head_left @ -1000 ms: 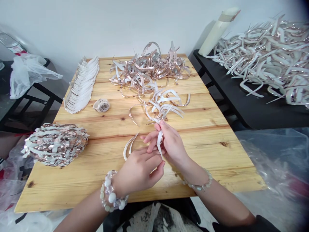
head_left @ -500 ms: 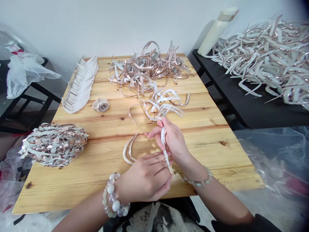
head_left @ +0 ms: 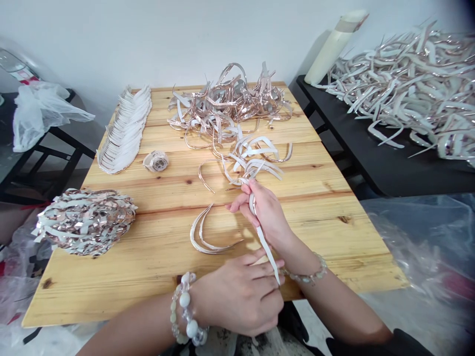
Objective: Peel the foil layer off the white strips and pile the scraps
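My right hand (head_left: pixel 269 212) pinches a curved white strip with a rose-gold edge (head_left: pixel 267 252) above the front right of the wooden table (head_left: pixel 159 277). The strip's lower end runs down across the fingers of my left hand (head_left: pixel 247 291), which lies palm down, its fingers reaching under the strip. Whether those fingers grip it cannot be made out. Left of my hands, thin curved strips (head_left: pixel 200 242) rest on the wood, with another curved strip (head_left: pixel 202 178) farther back. Just beyond my right hand is a loose cluster of strips (head_left: pixel 256 158).
A tangled rose-gold heap (head_left: pixel 230 99) lies at the back. On the left are a row of white strips (head_left: pixel 126 131), a small roll (head_left: pixel 156 161) and a large strip bundle (head_left: pixel 87 222). A black table (head_left: pixel 386 168) at right bears a big strip pile (head_left: pixel 415 89) and a tube (head_left: pixel 330 52).
My left hand has moved right and toward my body, uncovering the ends of the thin strips. The held strip's lower end has swung down and to the right.
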A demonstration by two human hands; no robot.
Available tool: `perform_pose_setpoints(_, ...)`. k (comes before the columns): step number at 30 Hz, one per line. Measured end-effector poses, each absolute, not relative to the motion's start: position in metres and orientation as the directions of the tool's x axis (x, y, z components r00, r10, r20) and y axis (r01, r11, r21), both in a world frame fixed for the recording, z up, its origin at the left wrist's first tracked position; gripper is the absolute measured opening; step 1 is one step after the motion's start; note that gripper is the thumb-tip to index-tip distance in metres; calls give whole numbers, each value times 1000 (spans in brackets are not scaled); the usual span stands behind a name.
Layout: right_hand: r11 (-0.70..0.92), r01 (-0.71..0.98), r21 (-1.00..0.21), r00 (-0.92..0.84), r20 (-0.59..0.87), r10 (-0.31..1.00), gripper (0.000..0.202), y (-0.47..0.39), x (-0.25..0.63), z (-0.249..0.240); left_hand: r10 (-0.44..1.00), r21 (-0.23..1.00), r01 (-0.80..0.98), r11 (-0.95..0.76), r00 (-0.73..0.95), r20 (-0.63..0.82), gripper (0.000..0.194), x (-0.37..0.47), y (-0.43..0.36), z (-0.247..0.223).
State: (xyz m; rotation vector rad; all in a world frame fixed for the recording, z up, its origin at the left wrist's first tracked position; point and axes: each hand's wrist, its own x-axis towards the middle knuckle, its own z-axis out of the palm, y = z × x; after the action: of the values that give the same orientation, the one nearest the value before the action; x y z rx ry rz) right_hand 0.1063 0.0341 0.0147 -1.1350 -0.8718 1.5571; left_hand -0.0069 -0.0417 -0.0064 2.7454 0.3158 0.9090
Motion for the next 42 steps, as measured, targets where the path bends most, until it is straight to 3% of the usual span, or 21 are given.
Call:
perform_pose_setpoints(5,-241,-302,-922,-84,-226,970,37,34,107,15,197,267,58,-962,826,528,24,-1,-46,-11)
perform_pose_setpoints(10,-221,-310,-925,-63,-212,975,36,31,104,15,199,363,2,-932,840,505,22,5,-49,-17)
perform_pose_setpoints(14,-228,-439,-869,-69,-220,973,33,37,111,16,265,443,17,-896,821,505,28,2,-43,-11)
perform_pose_setpoints(17,-230,-608,-760,-64,-242,968,32,47,123,20,445,531,117,-839,710,545,34,-9,-32,-1)
perform_pose_setpoints(20,-213,-706,-676,-63,-240,969,31,51,131,23,761,687,371,-625,486,430,28,-21,-20,8)
perform_pose_setpoints(22,-202,-724,-660,-66,-226,972,31,48,129,25,892,817,410,-405,372,256,23,-24,-15,9)
perform_pose_setpoints(25,-192,-703,-685,-68,-204,977,31,38,119,26,902,974,213,-81,432,-19,21,-19,-13,5)
perform_pose_setpoints(29,-208,-664,-718,-106,-185,977,34,29,110,27,859,982,58,181,476,-187,16,-8,-17,-2)
perform_pose_setpoints(33,-245,-673,-698,-140,-205,969,33,33,115,28,913,990,124,73,392,-116,12,-10,-20,0)
perform_pose_setpoints(37,-361,-622,-695,-259,-253,932,39,36,116,22,892,928,207,-310,402,209,8,-16,-23,7)
perform_pose_setpoints(40,-395,-465,-792,-339,-253,906,48,34,112,17,836,861,183,-475,401,376,6,-21,-24,10)
perform_pose_setpoints(42,-344,-317,-884,-370,-219,903,48,32,112,15,873,876,214,-432,344,346,7,-23,-24,12)
